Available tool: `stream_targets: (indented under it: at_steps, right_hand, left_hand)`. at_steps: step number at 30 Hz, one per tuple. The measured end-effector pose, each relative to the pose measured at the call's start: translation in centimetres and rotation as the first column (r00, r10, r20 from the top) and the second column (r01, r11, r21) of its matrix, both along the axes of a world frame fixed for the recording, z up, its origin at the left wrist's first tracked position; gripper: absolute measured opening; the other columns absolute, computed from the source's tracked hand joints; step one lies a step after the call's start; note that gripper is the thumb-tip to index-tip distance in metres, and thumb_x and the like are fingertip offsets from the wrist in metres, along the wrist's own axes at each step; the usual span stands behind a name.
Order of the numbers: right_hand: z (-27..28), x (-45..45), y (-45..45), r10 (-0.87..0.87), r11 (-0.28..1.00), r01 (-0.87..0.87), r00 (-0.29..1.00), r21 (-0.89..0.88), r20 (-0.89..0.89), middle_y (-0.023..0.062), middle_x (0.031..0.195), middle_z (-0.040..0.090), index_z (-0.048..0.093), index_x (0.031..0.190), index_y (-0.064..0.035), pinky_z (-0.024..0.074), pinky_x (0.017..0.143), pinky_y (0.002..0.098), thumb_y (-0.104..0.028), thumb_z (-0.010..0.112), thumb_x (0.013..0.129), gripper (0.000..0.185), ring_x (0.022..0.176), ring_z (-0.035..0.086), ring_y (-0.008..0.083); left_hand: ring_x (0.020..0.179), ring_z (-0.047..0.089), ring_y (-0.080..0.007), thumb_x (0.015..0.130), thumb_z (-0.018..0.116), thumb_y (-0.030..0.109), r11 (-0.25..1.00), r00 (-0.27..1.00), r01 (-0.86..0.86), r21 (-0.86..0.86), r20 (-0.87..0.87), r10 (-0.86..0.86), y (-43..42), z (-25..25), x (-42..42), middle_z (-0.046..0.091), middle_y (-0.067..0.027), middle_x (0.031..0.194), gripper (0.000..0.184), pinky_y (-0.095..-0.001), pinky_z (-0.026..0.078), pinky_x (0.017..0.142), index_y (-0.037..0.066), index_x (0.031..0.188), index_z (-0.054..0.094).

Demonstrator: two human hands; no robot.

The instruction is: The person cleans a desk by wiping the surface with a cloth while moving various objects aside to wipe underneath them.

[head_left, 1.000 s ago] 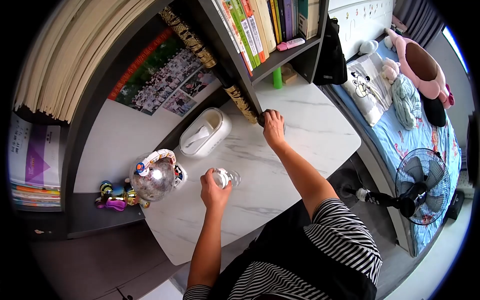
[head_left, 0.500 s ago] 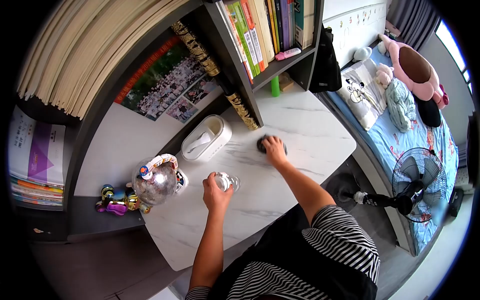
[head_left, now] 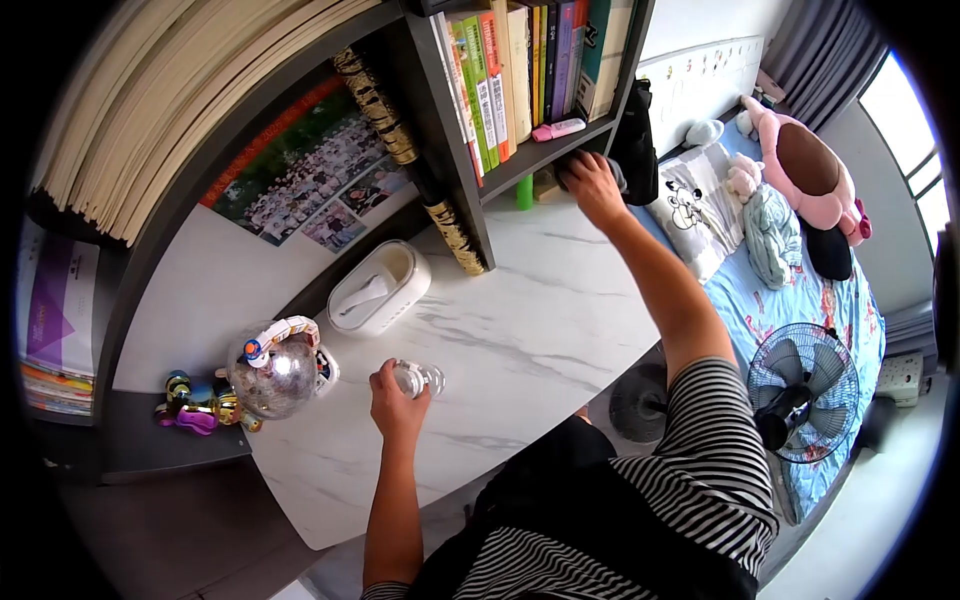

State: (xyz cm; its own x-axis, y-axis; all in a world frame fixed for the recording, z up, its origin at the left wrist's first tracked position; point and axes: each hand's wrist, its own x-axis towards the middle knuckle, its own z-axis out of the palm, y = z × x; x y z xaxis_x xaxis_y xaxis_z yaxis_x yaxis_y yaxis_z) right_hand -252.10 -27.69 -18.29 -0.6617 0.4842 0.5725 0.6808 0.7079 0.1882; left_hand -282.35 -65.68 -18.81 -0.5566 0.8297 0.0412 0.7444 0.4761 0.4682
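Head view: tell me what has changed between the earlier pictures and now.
The right hand, with the dark item in its grasp, came off the foot of the black-and-gold tube, nearer the person, then away to the far right end of the tabletop, by the bookshelf. Nothing was let go. The left hand stays on the clear container; the white box stays put.

A black-and-white striped, short-sleeved top [head_left: 712, 430] is being worn with a black garment [head_left: 655, 535], lower right of the frame.
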Motion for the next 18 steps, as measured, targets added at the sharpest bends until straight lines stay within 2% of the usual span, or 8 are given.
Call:
stream_targets:
  at_steps: [2, 4, 5, 10, 12, 14, 16, 18]
  right_hand:
    - [1.6, 0.3, 2.2, 0.001, 1.000, -0.001, 0.993, 0.003, 0.120, 0.0059, 0.113, 0.063, 0.071, 0.103, -0.0099, 0.0354, 0.107, 0.0408, -0.013, 0.055, 0.081, 0.027, 0.117, 0.052, 0.0241]
    - [2.7, 0.1, 3.8, -0.260, 0.961, 0.276, 0.898, 0.005, 0.354, 0.0048, 0.107, 0.066, 0.073, 0.092, -0.0087, 0.0338, 0.108, 0.0398, -0.011, 0.057, 0.081, 0.020, 0.115, 0.054, 0.0236]
    - [1.9, 0.6, 4.8, -0.256, 0.967, 0.237, 0.891, 0.099, 0.374, 0.0031, 0.104, 0.068, 0.073, 0.092, -0.0100, 0.0335, 0.108, 0.0378, -0.013, 0.059, 0.079, 0.020, 0.113, 0.056, 0.0224]
    - [-0.3, 2.4, 5.3, -0.173, 0.983, 0.145, 0.935, 0.112, 0.309, 0.0038, 0.104, 0.067, 0.073, 0.091, -0.0122, 0.0374, 0.105, 0.0368, -0.013, 0.058, 0.078, 0.020, 0.114, 0.054, 0.0230]
    - [-2.0, 3.3, 4.1, -0.134, 0.983, 0.172, 0.918, -0.070, 0.373, 0.0047, 0.102, 0.065, 0.072, 0.087, -0.0121, 0.0413, 0.098, 0.0383, -0.013, 0.059, 0.078, 0.016, 0.111, 0.054, 0.0250]
    - [-6.1, 4.6, 3.4, -0.080, 0.970, 0.103, 0.990, -0.221, 0.113, 0.0054, 0.100, 0.064, 0.072, 0.089, -0.0140, 0.0440, 0.090, 0.0387, -0.013, 0.060, 0.077, 0.017, 0.107, 0.055, 0.0264]
    - [-7.9, 5.0, 1.6, -0.039, 0.863, 0.112, 0.987, -0.493, 0.156, 0.0074, 0.102, 0.065, 0.072, 0.095, -0.0129, 0.0450, 0.092, 0.0408, -0.005, 0.061, 0.073, 0.026, 0.109, 0.055, 0.0282]
    - [-10.3, 4.7, -0.6, 0.077, 0.809, -0.137, 0.989, -0.571, -0.127, 0.0094, 0.104, 0.066, 0.071, 0.099, -0.0114, 0.0454, 0.094, 0.0411, 0.005, 0.058, 0.068, 0.038, 0.111, 0.056, 0.0305]
  left_hand:
    - [0.095, 0.062, -0.0333, 0.065, 0.080, 0.018, 1.000, 0.999, 0.010, 0.025, -0.038, -0.010, 0.0, 0.1, 0.1, 0.054, -0.0123, 0.113, 0.068, -0.0448, 0.055, 0.076, 0.013, 0.125, 0.049]
    - [0.096, 0.062, -0.0330, 0.065, 0.080, 0.018, 1.000, 1.000, -0.020, -0.019, -0.008, 0.020, 0.1, 0.3, 0.2, 0.054, -0.0120, 0.115, 0.069, -0.0447, 0.055, 0.077, 0.013, 0.126, 0.049]
    - [0.096, 0.062, -0.0330, 0.065, 0.080, 0.018, 0.999, 1.000, -0.026, -0.023, -0.003, 0.026, 0.1, 0.3, 0.3, 0.054, -0.0120, 0.115, 0.069, -0.0447, 0.055, 0.077, 0.013, 0.126, 0.049]
    - [0.100, 0.061, -0.0326, 0.065, 0.081, 0.018, 1.000, 0.999, -0.028, 0.006, -0.017, 0.028, 0.1, 0.0, 0.2, 0.053, -0.0123, 0.116, 0.070, -0.0439, 0.055, 0.080, 0.014, 0.127, 0.049]
    - [0.101, 0.061, -0.0324, 0.065, 0.080, 0.018, 0.999, 0.999, -0.054, 0.005, 0.004, 0.054, 0.1, 0.2, 0.5, 0.053, -0.0120, 0.116, 0.070, -0.0438, 0.055, 0.080, 0.014, 0.126, 0.049]
    - [0.102, 0.061, -0.0322, 0.065, 0.080, 0.018, 0.998, 0.998, -0.068, -0.002, 0.017, 0.068, 0.1, 0.2, 0.4, 0.054, -0.0116, 0.116, 0.069, -0.0437, 0.055, 0.080, 0.013, 0.126, 0.049]
    - [0.101, 0.061, -0.0322, 0.065, 0.080, 0.018, 0.999, 0.999, -0.046, 0.023, 0.008, 0.046, 0.0, -0.1, 0.2, 0.054, -0.0117, 0.115, 0.069, -0.0436, 0.055, 0.079, 0.013, 0.126, 0.049]
    - [0.101, 0.061, -0.0323, 0.065, 0.080, 0.018, 0.999, 0.999, -0.040, 0.034, 0.001, 0.040, 0.1, -0.1, 0.2, 0.054, -0.0116, 0.115, 0.069, -0.0437, 0.055, 0.079, 0.013, 0.126, 0.049]
